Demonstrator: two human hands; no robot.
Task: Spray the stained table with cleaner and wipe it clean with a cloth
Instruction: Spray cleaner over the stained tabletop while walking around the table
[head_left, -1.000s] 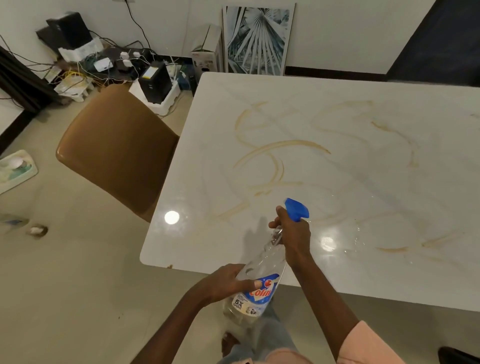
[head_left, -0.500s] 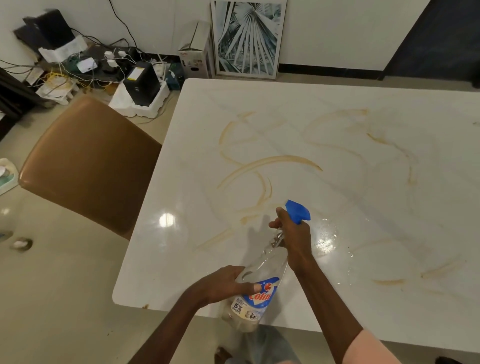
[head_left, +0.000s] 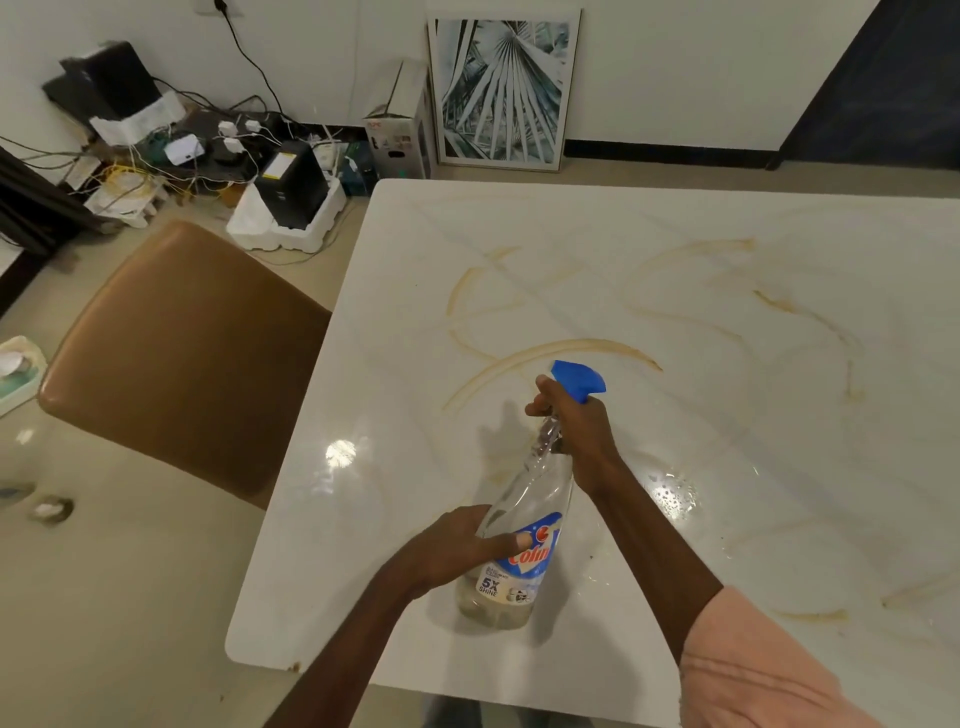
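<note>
Fingers (head_left: 498, 543) of your left hand (head_left: 457, 545) wrap the bottle (head_left: 519, 551); your right hand (head_left: 576, 421) grips its neck, held over the bench (head_left: 675, 234). Droplets (head_left: 675, 493) wet one patch, brown stains (head_left: 561, 348) remain, and no cloth is in view, so wiping is all ahead

I see two bare forearms. Right arm has a pink sleeve (head_left: 753, 670), creased, nearest the table (head_left: 779, 234) edge. Left arm: no sleeve visible.
</note>
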